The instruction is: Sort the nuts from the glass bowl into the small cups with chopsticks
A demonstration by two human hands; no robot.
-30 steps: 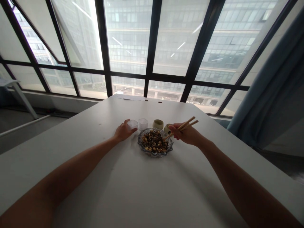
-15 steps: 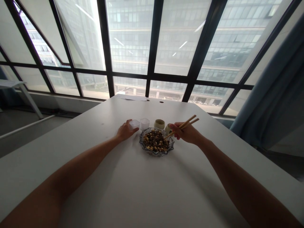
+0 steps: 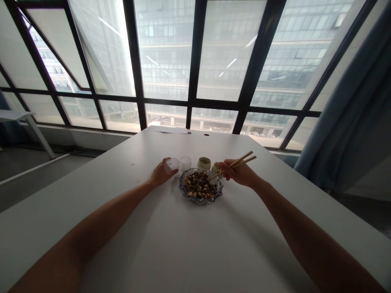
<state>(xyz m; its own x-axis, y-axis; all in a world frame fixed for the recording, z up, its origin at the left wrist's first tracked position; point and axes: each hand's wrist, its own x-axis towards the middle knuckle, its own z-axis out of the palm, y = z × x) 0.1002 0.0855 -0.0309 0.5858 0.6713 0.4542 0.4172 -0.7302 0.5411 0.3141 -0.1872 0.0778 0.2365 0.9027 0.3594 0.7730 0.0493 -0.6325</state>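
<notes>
My left hand (image 3: 161, 171) is wrapped round a clear plastic cup (image 3: 173, 164) standing on the table. Beside that cup is a second clear cup (image 3: 185, 163). In my right hand (image 3: 235, 171) I grip a pair of wooden chopsticks (image 3: 244, 159), their tips down among the brown seeds and nuts (image 3: 200, 184). These fill a scalloped glass bowl (image 3: 201, 201) that sits between my hands. Behind the bowl stands a pale green cup (image 3: 204, 163). Another pale green cup (image 3: 215, 169) is partly hidden by my right fingers.
The white table (image 3: 195, 244) reaches to the window wall. Sheets of paper (image 3: 171, 130) lie at its far edge, near two dark round spots. A blue curtain (image 3: 345, 122) hangs on the right, and another white table (image 3: 15, 116) stands at the left.
The view has tilted up a little, so the table things sit slightly lower. The chopstick tips have shifted slightly left in the bowl. My left hand keeps its hold on the cup.
</notes>
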